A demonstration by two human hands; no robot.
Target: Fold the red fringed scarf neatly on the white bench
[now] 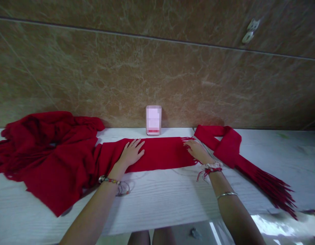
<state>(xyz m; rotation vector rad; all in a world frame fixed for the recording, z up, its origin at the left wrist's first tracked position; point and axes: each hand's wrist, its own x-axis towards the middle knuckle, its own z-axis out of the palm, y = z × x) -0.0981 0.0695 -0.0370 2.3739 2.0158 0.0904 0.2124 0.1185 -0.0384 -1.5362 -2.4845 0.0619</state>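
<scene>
A red scarf (162,154) lies stretched flat across the middle of the white table, with a short fringe at its right end. My left hand (133,152) rests on the cloth near the left of the flat stretch, palm down with its fingers spread. At the fringed end is my right hand (197,149), its fingers curled down onto the fringe; whether they pinch any strands I cannot make out. To the left, the red cloth runs into a large rumpled heap (52,153). On the right lies another red scarf (229,149), folded over itself, its long fringe fanned toward the front edge.
A phone (153,119) with a lit screen leans against the brown marbled wall (121,75) behind the table (157,197). A small white fitting (250,30) is fixed high on the wall at right. The table's front edge runs just before my knees.
</scene>
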